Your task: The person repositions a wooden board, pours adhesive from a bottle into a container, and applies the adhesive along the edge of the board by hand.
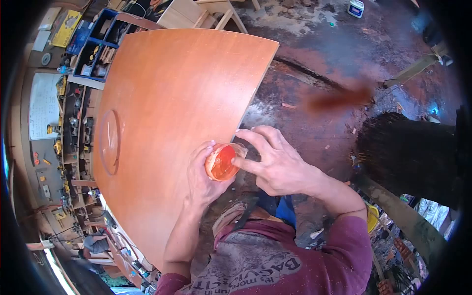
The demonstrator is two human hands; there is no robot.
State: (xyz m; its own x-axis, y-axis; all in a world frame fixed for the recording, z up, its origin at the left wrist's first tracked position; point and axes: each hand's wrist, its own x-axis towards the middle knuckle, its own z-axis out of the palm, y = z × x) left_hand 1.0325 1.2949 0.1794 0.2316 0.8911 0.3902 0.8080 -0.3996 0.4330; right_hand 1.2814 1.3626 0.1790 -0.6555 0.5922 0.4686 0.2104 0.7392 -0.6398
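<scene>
My left hand [200, 173] is wrapped around a clear plastic cup [223, 162] with a glossy orange-red coating or liquid inside. The mouth of the cup is tilted up toward me. From the right, my right hand [274, 160] reaches over with its fingers spread. One fingertip touches the cup at its inner rim, and another finger extends above it near the panel edge. Under and beyond my left hand lies a large, smooth orange-brown wooden panel [172, 93] with a curved outline.
A clear round lid or disc [109, 141] lies on the panel's left part. Blue bins [93, 51] with small parts stand beyond it. Tool-filled shelves [73, 128] line the left. A wooden frame [196, 14] is at the top, and a white tub [355, 8] sits on the stained floor.
</scene>
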